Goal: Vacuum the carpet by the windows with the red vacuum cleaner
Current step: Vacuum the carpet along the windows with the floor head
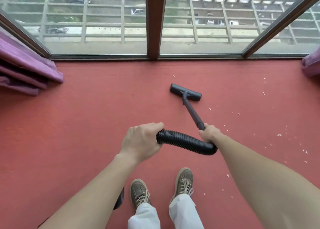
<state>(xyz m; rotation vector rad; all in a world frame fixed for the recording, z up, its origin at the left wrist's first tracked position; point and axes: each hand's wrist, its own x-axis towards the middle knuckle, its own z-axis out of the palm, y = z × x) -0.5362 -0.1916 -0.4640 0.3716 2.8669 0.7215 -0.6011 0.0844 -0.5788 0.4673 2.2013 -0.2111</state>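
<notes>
Red carpet (86,125) runs to the windows (103,29), with white crumbs (279,135) scattered on its right. The black hose (183,142), kinked between the hands, could choke suction. Its wand (191,111) slants to a flat dark head (185,92) lying mid-carpet, near the glass. The left hand (141,140) grips the hose; the right hand (209,133) is closed around the wand's end.

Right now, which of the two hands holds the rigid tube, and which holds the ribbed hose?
The right hand grips the rigid tube that runs to the floor nozzle. The left hand holds the ribbed hose nearer its other end.
</notes>
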